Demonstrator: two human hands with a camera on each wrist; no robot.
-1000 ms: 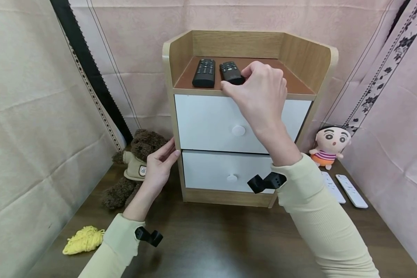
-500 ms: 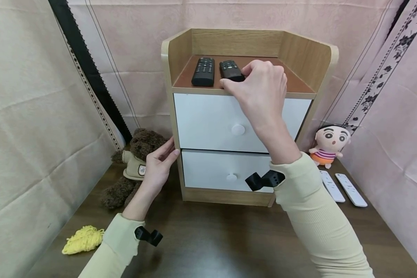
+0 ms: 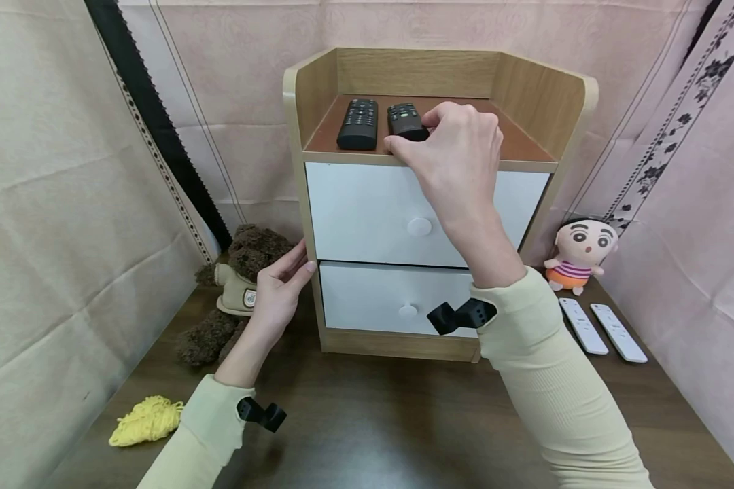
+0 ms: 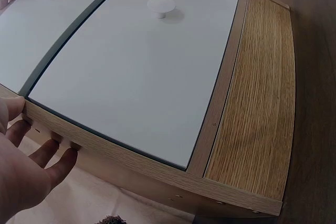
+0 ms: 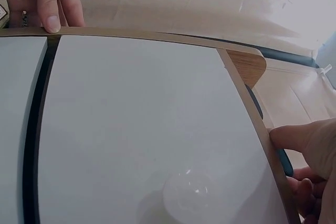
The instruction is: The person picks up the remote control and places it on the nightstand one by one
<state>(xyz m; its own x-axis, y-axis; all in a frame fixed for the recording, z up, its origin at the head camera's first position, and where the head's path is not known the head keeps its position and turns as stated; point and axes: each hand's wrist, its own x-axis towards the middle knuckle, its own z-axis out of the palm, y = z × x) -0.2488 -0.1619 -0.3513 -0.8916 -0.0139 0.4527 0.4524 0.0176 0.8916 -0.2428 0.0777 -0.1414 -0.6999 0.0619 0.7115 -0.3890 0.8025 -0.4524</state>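
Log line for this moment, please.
right hand: grips black remote on cabinet top | left hand: rests on cabinet side

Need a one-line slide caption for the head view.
Right hand pinches a black remote atop a two-drawer nightstand; left hand rests on its side.

My right hand [image 3: 459, 153] pinching a black remote [image 3: 406, 121] atop the small wooden two-drawer cabinet [image 3: 422, 204], my left hand [image 3: 278, 292] steadying its side
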